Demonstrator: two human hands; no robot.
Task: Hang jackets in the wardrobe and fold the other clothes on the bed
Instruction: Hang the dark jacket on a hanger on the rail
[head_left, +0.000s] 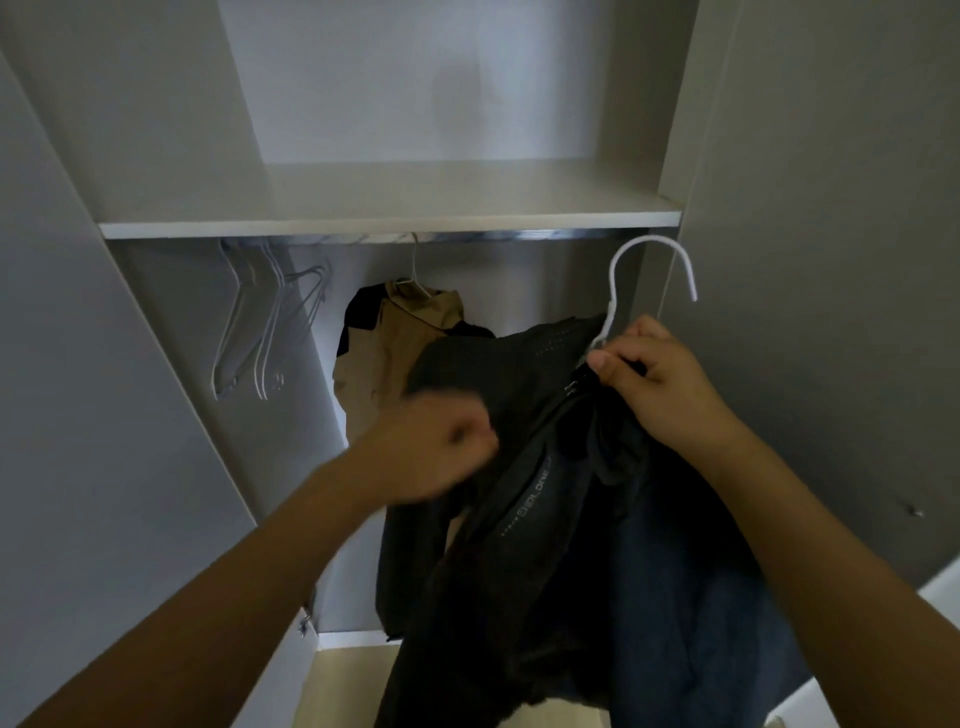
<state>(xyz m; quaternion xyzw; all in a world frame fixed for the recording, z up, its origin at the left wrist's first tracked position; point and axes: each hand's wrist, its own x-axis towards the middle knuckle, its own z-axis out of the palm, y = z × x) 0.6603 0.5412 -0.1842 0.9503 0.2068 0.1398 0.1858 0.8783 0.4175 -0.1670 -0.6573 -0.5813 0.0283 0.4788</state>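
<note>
So both arms reach up and forward into the open wardrobe (156, 156) here. The right hand (657, 379) is up high on the right side, fingers curled in and thumb pressed against them, pinching the neck of a white hanger (652, 270) right where the collar of the black jacket (545, 519) bunches up. The hook of that hanger sticks up above the hand, open side facing right, just below the rail (467, 236) and not on it. The left hand (441, 441) is lower and more to the middle, knuckles toward the camera, closed into a fist on the jacket's left shoulder fabric; it's a bit blurry so I can't tell exactly how the fingers sit. The jacket hangs down between the two forearms, near the camera, with some small light lettering along the zip. Further back, a tan jacket (395, 353) with dark panels hangs from the rail on its own hanger, about the middle. Far left on the rail there's a bunch of empty hangers (265, 322). A white shelf (389, 208) sits right above the rail.
</note>
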